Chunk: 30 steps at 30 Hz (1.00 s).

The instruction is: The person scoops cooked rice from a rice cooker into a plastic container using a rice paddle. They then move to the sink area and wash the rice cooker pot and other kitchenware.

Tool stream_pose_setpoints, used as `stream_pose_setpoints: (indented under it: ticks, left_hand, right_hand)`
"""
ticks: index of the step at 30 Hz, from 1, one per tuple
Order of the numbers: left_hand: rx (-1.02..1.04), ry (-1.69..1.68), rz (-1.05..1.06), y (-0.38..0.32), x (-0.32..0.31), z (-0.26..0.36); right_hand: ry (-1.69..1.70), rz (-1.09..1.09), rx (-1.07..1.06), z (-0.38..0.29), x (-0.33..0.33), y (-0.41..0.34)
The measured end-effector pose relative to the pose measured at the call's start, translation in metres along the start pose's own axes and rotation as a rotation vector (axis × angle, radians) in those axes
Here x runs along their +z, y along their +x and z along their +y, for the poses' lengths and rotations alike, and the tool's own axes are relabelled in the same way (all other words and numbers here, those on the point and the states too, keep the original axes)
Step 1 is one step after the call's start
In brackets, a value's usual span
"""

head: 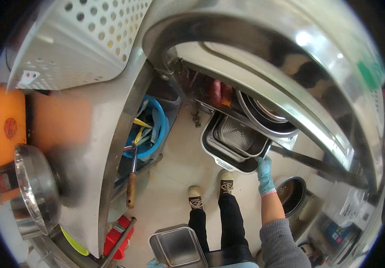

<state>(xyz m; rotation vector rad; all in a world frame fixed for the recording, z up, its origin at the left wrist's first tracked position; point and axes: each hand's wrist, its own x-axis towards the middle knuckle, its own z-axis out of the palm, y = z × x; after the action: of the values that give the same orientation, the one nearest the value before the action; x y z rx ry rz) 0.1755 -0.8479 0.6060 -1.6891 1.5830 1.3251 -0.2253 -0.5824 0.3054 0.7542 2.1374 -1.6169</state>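
Note:
My right hand, in a light-blue glove, grips the right corner of a dark rectangular pan. Smaller metal pans are nested inside it, and the stack juts out from a low shelf beneath the steel worktop. At the bottom edge my left hand, also gloved and mostly cut off, holds a shallow rectangular metal pan by its lower left side. That pan hangs in front of my legs. Large round pans sit on the shelf just beyond the stack.
On the left steel worktop stand a perforated white basket and a metal bowl. Below it, a blue basin holds utensils, with a wooden handle sticking out. A round dark pot is right of my forearm; a red object lies lower left.

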Motion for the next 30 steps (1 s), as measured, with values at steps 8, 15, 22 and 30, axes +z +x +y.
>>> stream_pose_setpoints:
  ticks: [8, 15, 22, 30]
  left_hand:
    - [-0.037, -0.044, 0.036, 0.023, 0.052, -0.018]
    - [0.162, 0.204, 0.0, 0.047, 0.062, -0.106]
    - [0.214, 0.178, 0.137, 0.043, 0.066, -0.09]
    - [-0.047, -0.099, -0.05, 0.063, 0.066, -0.019]
  right_hand:
    - [-0.175, -0.111, -0.55, -0.046, 0.052, 0.133]
    - [-0.323, -0.078, -0.378, -0.071, 0.084, 0.152]
    - [-0.653, -0.043, -0.354, -0.055, 0.088, 0.184]
    - [-1.159, -0.875, -0.633, -0.113, 0.043, -0.114]
